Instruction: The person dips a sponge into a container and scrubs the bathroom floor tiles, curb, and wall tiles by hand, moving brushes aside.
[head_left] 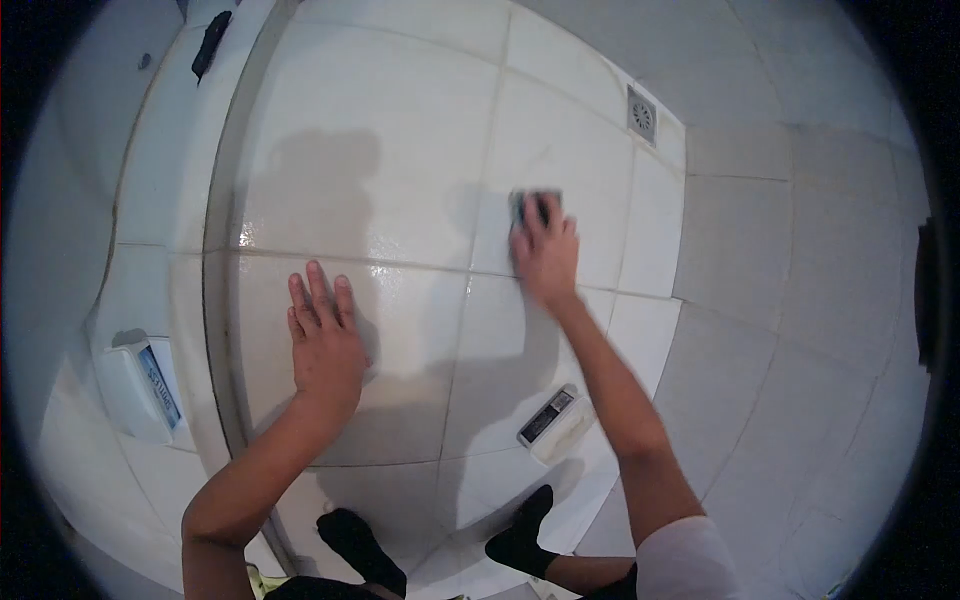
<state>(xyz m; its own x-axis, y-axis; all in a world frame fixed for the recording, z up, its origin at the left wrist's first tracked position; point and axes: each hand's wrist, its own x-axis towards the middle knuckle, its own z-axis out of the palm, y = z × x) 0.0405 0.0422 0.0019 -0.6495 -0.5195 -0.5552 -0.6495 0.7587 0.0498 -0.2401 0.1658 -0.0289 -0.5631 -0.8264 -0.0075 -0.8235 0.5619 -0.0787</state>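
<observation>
Head view on my end: left hand (330,350) spread on the tiled floor (430,130) left of centre, bracing I'd guess, while the right hand (548,262) clasps a blurry dark pad (518,204) just above mid-frame, probably for pressure.

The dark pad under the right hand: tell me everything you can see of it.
The pad looks small, roughly straight-edged, and dark grey to black. It appears to lie flat on the white tiled floor, on the near side of the drain. The right hand covers much of it, fingers over the top. Blur hides its material and any separate parts.
</observation>
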